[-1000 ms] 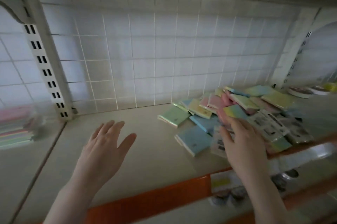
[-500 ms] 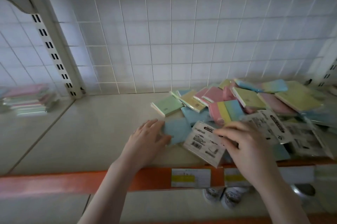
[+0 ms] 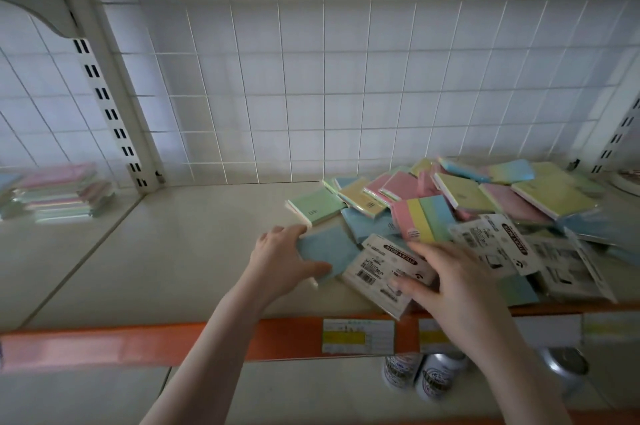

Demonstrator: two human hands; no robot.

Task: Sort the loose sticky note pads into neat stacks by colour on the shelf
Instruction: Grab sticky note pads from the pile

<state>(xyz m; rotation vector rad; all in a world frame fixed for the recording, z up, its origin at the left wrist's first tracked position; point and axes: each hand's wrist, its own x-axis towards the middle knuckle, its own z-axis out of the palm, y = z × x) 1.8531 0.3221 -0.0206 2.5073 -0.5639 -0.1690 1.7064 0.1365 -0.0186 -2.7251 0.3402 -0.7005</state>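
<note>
Two hands: both work at the near edge of the loose pile of sticky note pads (image 3: 460, 203), which lies on the right part of the shelf (image 3: 180, 251).
Left hand (image 3: 280, 262): grips a blue pad (image 3: 329, 248) at the pile's left edge, fingers over its far corner, thumb at its near corner.
Right hand (image 3: 450, 272): fingers curl onto a pad turned label side up (image 3: 388, 272), just right of the blue pad; I judge it a hold, though how firm is unclear.
Step in hand: likely drawing the blue pad clear to begin a blue stack.
Doing it well: slide it left onto bare shelf away from the pile, square to the orange front rail (image 3: 194, 341), and flip the label-up pad to read its colour.
Risk: pads overlap, so neighbours may drag along.
</note>
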